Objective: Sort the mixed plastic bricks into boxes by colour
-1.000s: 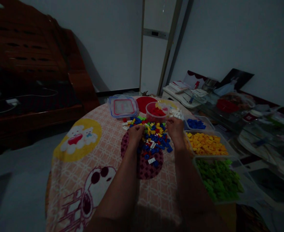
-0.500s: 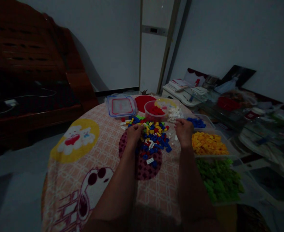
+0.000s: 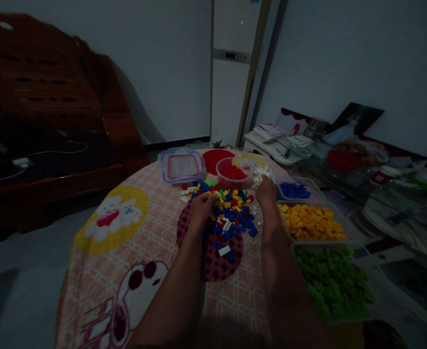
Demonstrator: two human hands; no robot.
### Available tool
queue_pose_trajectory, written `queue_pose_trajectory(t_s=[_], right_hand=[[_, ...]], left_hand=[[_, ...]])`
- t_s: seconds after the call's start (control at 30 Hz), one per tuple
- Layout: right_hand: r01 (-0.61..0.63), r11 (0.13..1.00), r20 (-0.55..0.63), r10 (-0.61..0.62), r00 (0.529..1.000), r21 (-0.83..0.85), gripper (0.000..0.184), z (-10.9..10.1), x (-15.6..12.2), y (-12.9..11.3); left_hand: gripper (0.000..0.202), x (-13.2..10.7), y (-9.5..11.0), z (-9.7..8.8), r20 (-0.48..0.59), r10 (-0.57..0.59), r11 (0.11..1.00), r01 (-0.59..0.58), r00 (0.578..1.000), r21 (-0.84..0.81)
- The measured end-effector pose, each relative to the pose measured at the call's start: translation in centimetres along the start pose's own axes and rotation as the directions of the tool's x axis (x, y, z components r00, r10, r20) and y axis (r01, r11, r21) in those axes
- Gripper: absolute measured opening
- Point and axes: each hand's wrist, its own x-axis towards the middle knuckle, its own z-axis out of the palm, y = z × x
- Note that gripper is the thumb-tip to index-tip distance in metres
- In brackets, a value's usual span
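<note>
- Since half a second ago, the bare right hand has been shifted inward and away from the blue bricks, and is now set at the near edge of a loose pile of small white plastic bricks.
- The bare left hand has been kept at the left edge of a mixed heap of red, yellow, blue, green and white plastic bricks, spread mid-table.
- The left fingertips are drawn narrowly together; whether a brick is pinched cannot be told. The right fingertips are partly hidden, so that grip cannot be told either.
- The round table is covered by a pink patterned cloth printed with cartoon figures.
- A carved brown wooden bench is seen at left, and a tall white panelled unit by the far wall.
- Red bricks are held in a round clear plastic tub, beside which a flat red disc is laid.
- Along the right, blue bricks, yellow bricks and green bricks are kept in three separate clear plastic boxes.
- A clear blue-edged rectangular lid is placed at the far left.
</note>
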Motion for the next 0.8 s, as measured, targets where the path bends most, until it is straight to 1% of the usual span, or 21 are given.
queue_pose_trajectory(t_s=[0.1, 0.3, 0.43, 0.53, 0.6, 0.67, 0.73, 0.8], right_hand=[[-0.046, 0.998, 0.045, 0.048, 0.998, -0.042, 0.047, -0.8, 0.0, -0.3], [-0.028, 0.994, 0.09, 0.037, 0.995, -0.101, 0.046, -2.4, -2.6, -0.8], [0.014, 0.997, 0.055, -0.01, 0.998, -0.079, 0.045, -3.9, -4.1, -0.4], [-0.009, 0.993, 0.011, 0.01, 1.0, -0.118, 0.04, -5.3, -4.9, 0.1], [-0.025, 0.983, 0.055, 0.036, 0.998, -0.183, 0.036, -6.1, -5.2, 0.4], [-0.031, 0.967, 0.14, 0.067, 0.988, -0.251, 0.033, -6.3, -5.5, 0.5], [-0.026, 0.95, 0.214, 0.097, 0.972, -0.31, 0.031, -6.0, -5.7, 0.5], [-0.014, 0.936, 0.263, 0.113, 0.958, -0.351, 0.029, -5.3, -5.9, 0.5]], left_hand=[[0.027, 0.0, 0.2, 0.0, -0.001, -0.009, 1.0, 0.009, 1.0, 0.005], [0.03, 0.0, -0.1, 0.1, 0.001, 0.026, 1.0, -0.026, 1.0, 0.005], [0.032, -0.1, -0.3, 0.1, -0.016, 0.045, 0.999, -0.045, 0.999, 0.004], [0.032, -0.2, -0.1, 0.1, -0.013, 0.025, 1.0, -0.025, 1.0, 0.014], [0.032, -0.2, 0.2, 0.1, -0.007, 0.014, 1.0, -0.014, 1.0, 0.023], [0.032, -0.3, 0.3, 0.1, -0.007, 0.014, 1.0, -0.014, 1.0, 0.024], [0.032, -0.3, 0.3, 0.1, -0.007, 0.024, 0.999, -0.024, 1.0, 0.024], [0.033, -0.3, 0.1, 0.2, -0.01, 0.034, 0.999, -0.034, 0.999, 0.025]])
